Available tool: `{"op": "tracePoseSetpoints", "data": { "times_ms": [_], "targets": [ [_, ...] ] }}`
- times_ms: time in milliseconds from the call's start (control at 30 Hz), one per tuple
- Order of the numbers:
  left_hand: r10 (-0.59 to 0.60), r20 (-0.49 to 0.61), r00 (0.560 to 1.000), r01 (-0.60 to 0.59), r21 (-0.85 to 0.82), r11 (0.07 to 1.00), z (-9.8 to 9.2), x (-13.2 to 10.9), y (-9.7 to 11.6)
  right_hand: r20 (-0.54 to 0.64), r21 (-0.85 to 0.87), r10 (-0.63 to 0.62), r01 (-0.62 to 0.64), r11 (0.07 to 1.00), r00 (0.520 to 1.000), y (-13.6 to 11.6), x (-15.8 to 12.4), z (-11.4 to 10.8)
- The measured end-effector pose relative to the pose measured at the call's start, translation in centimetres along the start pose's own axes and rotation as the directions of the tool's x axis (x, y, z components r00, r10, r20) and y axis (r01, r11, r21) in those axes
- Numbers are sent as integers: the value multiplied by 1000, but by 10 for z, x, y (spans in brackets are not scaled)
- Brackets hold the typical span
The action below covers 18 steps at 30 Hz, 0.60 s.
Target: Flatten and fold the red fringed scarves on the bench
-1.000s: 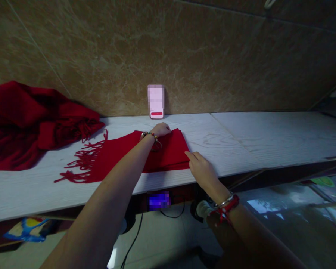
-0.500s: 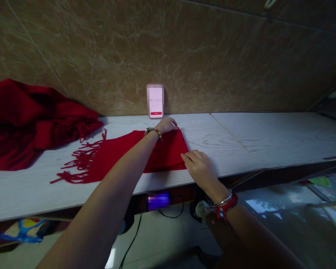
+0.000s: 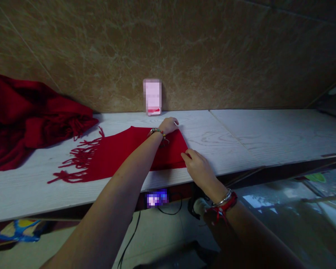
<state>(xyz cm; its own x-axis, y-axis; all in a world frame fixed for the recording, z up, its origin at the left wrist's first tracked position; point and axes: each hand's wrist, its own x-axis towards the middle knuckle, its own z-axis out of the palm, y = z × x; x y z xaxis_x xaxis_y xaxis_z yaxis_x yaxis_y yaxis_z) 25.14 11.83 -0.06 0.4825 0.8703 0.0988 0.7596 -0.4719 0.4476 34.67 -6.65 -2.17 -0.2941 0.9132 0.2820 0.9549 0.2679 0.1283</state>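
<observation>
A folded red scarf [image 3: 123, 153] with a fringe at its left end lies flat on the white wood-grain tabletop [image 3: 254, 138]. My left hand [image 3: 169, 125] rests at the scarf's far right corner, fingers curled onto the cloth's edge. My right hand [image 3: 197, 168] is at the near right corner, fingers pinched on that edge. The left wrist carries a beaded bracelet. On the right wrist are a metal bangle and a red cord.
A heap of more red scarves [image 3: 25, 119] lies at the far left of the tabletop. A phone [image 3: 152, 97] with a lit screen leans against the brown marble wall. Cables [image 3: 168, 211] hang below the table's front edge.
My left hand slid right along the scarf's far edge to its corner. My right hand drew in slightly onto the near corner. The view shifted a little downward.
</observation>
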Motion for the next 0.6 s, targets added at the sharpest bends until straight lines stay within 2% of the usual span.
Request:
{"op": "tracePoseSetpoints", "data": {
  "times_ms": [133,300,467,600],
  "targets": [
    [45,-40,998,-45,5,999,-2,-1,2,87,6,-6,5,1000,996,-1,3,-5],
    [59,-84,995,-57,17,998,-4,1,3,140,41,-18,12,999,990,-1,5,-10],
    [90,-46,995,-87,63,994,13,-4,0,185,66,-17,5,998,983,1,5,-12],
    [118,-54,992,-112,108,988,19,-12,-1,187,175,-30,-3,985,982,7,7,-16]
  ]
}}
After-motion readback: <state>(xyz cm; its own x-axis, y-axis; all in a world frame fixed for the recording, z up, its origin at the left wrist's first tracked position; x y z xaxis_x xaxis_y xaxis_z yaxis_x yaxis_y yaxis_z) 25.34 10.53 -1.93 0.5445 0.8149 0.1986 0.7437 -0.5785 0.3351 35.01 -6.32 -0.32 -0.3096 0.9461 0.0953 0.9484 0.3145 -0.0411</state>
